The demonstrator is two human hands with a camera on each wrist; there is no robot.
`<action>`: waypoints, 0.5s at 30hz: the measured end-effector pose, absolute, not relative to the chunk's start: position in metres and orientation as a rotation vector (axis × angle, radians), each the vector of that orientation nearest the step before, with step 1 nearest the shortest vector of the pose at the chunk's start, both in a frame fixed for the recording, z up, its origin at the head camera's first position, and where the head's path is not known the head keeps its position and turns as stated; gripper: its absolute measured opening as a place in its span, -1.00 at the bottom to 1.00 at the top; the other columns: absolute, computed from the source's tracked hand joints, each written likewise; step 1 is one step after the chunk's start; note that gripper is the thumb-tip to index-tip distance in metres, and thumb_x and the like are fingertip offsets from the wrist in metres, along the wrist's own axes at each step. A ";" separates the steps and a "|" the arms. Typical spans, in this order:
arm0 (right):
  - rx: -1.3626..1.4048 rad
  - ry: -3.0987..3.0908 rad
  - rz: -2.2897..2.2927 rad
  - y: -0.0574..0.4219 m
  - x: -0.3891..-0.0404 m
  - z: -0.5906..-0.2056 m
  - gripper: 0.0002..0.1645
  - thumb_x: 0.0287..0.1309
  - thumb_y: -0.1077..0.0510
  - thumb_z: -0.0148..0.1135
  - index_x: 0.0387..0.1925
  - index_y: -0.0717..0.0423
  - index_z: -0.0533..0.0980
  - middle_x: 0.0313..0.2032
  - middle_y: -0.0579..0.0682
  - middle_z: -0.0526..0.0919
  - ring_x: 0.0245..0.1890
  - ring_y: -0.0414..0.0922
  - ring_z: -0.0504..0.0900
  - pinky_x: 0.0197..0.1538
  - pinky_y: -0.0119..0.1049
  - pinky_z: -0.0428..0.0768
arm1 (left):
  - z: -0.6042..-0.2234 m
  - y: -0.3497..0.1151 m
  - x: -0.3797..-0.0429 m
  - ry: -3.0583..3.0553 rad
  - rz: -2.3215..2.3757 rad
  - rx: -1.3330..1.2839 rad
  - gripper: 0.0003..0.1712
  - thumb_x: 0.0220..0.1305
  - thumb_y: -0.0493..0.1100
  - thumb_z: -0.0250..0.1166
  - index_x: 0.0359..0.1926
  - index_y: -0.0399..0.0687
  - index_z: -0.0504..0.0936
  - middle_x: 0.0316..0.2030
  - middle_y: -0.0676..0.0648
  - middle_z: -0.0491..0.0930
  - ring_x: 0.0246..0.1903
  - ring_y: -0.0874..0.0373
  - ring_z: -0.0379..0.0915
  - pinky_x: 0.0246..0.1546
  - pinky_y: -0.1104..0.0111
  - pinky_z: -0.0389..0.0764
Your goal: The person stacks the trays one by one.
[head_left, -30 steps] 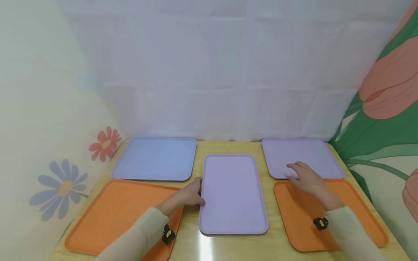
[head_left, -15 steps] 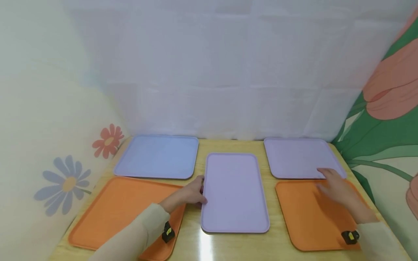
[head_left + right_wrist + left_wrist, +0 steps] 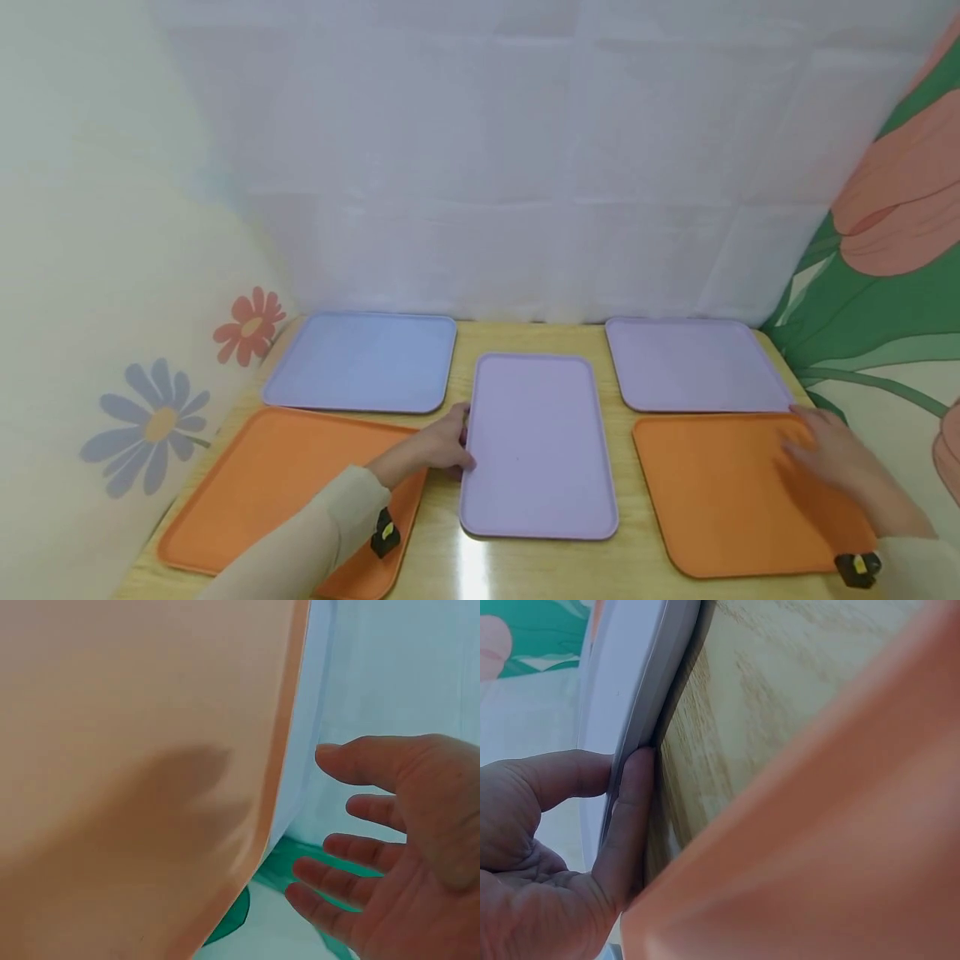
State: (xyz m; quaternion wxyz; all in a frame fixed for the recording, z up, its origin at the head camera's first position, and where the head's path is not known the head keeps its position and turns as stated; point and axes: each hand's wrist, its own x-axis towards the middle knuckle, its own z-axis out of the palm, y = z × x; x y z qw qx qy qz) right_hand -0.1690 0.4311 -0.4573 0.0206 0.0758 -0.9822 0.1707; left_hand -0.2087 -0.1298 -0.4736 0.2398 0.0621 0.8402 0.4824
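Observation:
A lavender tray (image 3: 538, 446) lies upright-lengthwise in the middle of the wooden table. My left hand (image 3: 442, 442) pinches its left edge; in the left wrist view the thumb is on one face of the rim and a finger (image 3: 634, 787) goes beneath it. Over the right side of the right orange tray (image 3: 735, 500) is my right hand (image 3: 832, 450), holding nothing. Its fingers are spread and relaxed in the right wrist view, and its shadow falls on the orange surface.
A blue tray (image 3: 362, 362) lies at the back left, a second lavender tray (image 3: 693, 362) at the back right. The left orange tray (image 3: 277, 483) sits under my left forearm. A white cloth (image 3: 480, 167) hangs behind the table (image 3: 525, 571); painted walls flank it.
My right hand has moved rightward, from over the back right lavender tray's front edge to the orange tray's right side. My left hand stays at the middle tray's edge.

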 end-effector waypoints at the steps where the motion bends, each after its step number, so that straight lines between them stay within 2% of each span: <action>1: 0.234 -3.051 0.517 0.434 -0.169 -0.458 -0.32 0.23 0.23 0.28 0.18 0.67 0.28 0.05 0.70 0.32 0.04 0.57 0.34 0.05 0.45 0.39 | -0.473 -0.130 -0.208 2.303 1.319 0.167 0.14 -0.11 -0.66 0.37 0.46 -0.48 -0.07 -0.30 -0.24 0.48 -0.46 0.00 0.60 -0.52 0.18 0.73; 15: 0.141 -3.194 0.446 0.458 -0.169 -0.459 -0.25 0.21 0.20 0.32 0.11 0.77 0.24 -0.02 0.76 0.33 -0.02 0.59 0.34 0.04 0.44 0.41 | -0.475 -0.133 -0.209 2.283 1.324 0.108 0.16 -0.07 -0.66 0.37 0.49 -0.41 -0.09 -0.26 -0.26 0.47 -0.45 -0.03 0.62 -0.51 0.14 0.74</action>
